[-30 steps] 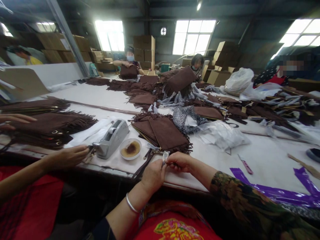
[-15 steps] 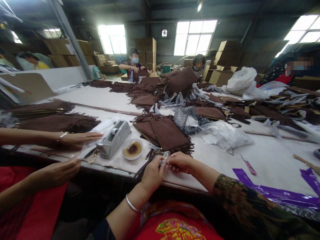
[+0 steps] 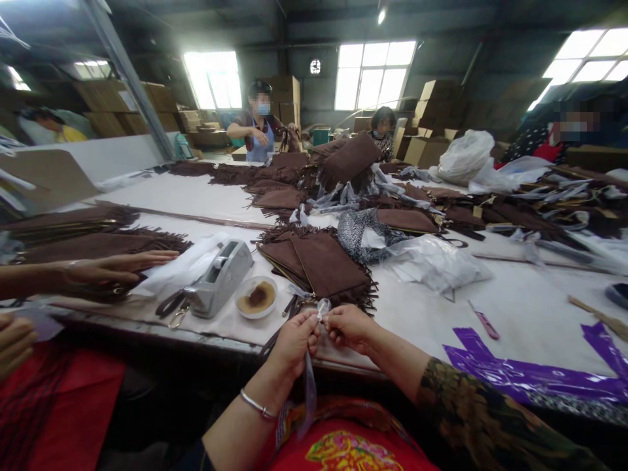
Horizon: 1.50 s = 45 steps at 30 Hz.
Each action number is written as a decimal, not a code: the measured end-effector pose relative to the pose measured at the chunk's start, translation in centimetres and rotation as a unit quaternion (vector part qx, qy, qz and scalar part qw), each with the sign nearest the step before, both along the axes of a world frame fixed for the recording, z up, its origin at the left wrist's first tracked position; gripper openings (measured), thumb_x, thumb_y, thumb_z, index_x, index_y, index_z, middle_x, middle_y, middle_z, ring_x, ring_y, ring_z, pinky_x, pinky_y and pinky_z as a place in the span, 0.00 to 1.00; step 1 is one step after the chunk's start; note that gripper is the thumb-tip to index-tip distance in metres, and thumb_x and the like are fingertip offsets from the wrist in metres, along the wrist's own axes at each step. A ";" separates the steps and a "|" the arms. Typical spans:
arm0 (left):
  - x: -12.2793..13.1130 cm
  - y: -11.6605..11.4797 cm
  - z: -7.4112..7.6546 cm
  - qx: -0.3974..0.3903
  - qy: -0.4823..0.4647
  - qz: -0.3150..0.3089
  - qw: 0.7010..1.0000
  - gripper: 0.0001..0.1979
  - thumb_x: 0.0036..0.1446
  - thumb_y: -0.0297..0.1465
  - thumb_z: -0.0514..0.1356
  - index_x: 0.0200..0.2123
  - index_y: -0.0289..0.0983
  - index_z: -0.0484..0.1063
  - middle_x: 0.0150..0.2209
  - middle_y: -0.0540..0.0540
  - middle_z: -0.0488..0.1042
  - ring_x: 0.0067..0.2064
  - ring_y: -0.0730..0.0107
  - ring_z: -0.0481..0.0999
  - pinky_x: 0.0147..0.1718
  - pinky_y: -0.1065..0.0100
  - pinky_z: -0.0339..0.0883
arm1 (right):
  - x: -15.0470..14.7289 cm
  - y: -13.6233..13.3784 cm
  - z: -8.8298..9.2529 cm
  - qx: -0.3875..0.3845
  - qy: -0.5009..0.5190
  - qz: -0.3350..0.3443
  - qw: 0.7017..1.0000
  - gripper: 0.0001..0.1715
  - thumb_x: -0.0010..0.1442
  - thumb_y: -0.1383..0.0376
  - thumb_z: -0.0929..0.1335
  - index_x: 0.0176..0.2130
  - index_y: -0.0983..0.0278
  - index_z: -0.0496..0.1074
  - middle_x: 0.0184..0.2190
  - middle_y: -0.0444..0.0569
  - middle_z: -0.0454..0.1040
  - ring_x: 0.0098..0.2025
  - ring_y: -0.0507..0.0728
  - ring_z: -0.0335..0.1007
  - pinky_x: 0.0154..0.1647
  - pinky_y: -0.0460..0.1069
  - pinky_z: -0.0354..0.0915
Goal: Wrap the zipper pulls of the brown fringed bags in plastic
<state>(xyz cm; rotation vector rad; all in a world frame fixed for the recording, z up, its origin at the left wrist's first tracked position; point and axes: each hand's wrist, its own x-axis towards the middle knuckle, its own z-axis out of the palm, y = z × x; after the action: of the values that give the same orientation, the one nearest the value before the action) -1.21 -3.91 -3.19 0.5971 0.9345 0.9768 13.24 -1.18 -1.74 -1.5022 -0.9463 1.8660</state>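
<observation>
My left hand [image 3: 297,340] and my right hand [image 3: 349,327] meet at the table's front edge, fingers pinched on a small piece of clear plastic wrap [image 3: 322,309]. A translucent strip of it hangs below my left hand over my red apron. Just beyond my hands lie stacked brown fringed pouches [image 3: 326,261] with gold zippers. A dark strap runs beneath my left hand. To the left are a small white dish [image 3: 256,297] with a brown stain inside and a grey tape dispenser [image 3: 220,278].
A neighbour's hands [image 3: 122,265] are at the left, near more brown pouches. A pink-handled cutter [image 3: 485,322], purple plastic [image 3: 520,369] and a clear bag [image 3: 436,261] lie right. Pouches pile up mid-table; people sit or stand beyond.
The plastic between my hands has drawn out into a long strip hanging down. The neighbour's nearer hand has moved left. The person across the table has raised an arm, and the view has shifted slightly.
</observation>
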 end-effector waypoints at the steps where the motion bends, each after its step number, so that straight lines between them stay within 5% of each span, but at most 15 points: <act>1: 0.0 0.0 0.1 -0.006 -0.015 0.004 1.000 0.18 0.47 0.37 0.67 0.38 0.35 0.66 0.21 0.58 0.62 0.16 0.87 0.51 0.15 0.80 0.44 | -0.2 -0.1 0.1 -0.013 0.017 -0.002 1.000 0.06 0.54 0.70 0.67 0.26 0.67 0.68 0.17 0.41 0.68 0.15 0.46 0.60 0.14 0.40 0.54; 5: 0.1 -0.3 -0.1 -0.012 -0.010 0.018 1.000 0.20 0.46 0.42 0.68 0.35 0.35 0.66 0.21 0.57 0.62 0.16 0.87 0.52 0.15 0.79 0.44 | -0.8 -0.6 0.3 -0.063 0.086 0.022 0.994 0.06 0.53 0.72 0.65 0.24 0.68 0.67 0.16 0.41 0.64 0.14 0.43 0.55 0.14 0.38 0.51; 9: 0.2 0.0 -0.7 0.001 0.005 0.026 1.000 0.25 0.43 0.48 0.68 0.35 0.35 0.67 0.21 0.56 0.64 0.15 0.85 0.53 0.14 0.78 0.45 | -1.5 -0.8 -1.0 -0.160 0.247 -0.022 0.956 0.04 0.50 0.72 0.67 0.25 0.68 0.69 0.18 0.43 0.67 0.15 0.43 0.59 0.16 0.37 0.55; 13: 0.2 0.2 -0.9 0.008 0.003 0.042 0.999 0.29 0.39 0.49 0.70 0.38 0.36 0.68 0.20 0.56 0.64 0.15 0.84 0.54 0.14 0.78 0.46 | -2.4 -1.2 -2.7 -0.104 0.301 -0.078 0.945 0.10 0.49 0.65 0.71 0.22 0.65 0.67 0.14 0.41 0.63 0.16 0.48 0.62 0.18 0.43 0.62; 20: 0.9 -0.4 -0.5 -0.014 -0.065 0.080 0.995 0.28 0.42 0.44 0.71 0.42 0.37 0.67 0.22 0.56 0.65 0.15 0.86 0.53 0.13 0.80 0.46 | -2.2 -1.6 -2.8 0.088 0.213 -0.114 0.966 0.15 0.44 0.60 0.75 0.30 0.68 0.73 0.21 0.45 0.72 0.20 0.46 0.61 0.20 0.41 0.55; 27: 0.9 -0.1 0.5 -0.133 -0.221 0.065 0.964 0.08 0.58 0.29 0.62 0.37 0.36 0.64 0.24 0.56 0.62 0.15 0.91 0.54 0.13 0.86 0.45 | -0.8 -1.3 -1.5 0.189 0.070 -0.048 0.978 0.20 0.49 0.53 0.72 0.31 0.68 0.73 0.21 0.44 0.73 0.19 0.46 0.60 0.20 0.43 0.55; 37: 1.1 -0.5 2.5 -0.252 -0.345 0.042 0.903 0.11 0.68 0.31 0.48 0.35 0.32 0.63 0.22 0.57 0.60 0.13 0.91 0.57 0.11 0.87 0.49 | -1.0 -1.7 -0.9 0.152 -0.070 -0.068 0.984 0.19 0.51 0.52 0.70 0.25 0.66 0.68 0.15 0.41 0.67 0.15 0.47 0.58 0.14 0.42 0.52; 45: 1.4 -0.6 2.6 -0.193 -0.211 0.038 0.958 0.07 0.65 0.32 0.54 0.36 0.34 0.63 0.24 0.56 0.62 0.15 0.90 0.55 0.13 0.85 0.52 | 0.1 -1.9 -1.1 0.122 -0.100 -0.017 0.987 0.16 0.50 0.57 0.72 0.24 0.64 0.66 0.14 0.37 0.62 0.14 0.45 0.53 0.14 0.42 0.46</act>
<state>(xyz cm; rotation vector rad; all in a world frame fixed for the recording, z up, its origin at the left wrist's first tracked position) 0.23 -4.55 -0.56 0.0179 0.7378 0.9102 13.31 -3.03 -2.88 -1.5608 -1.1865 1.5325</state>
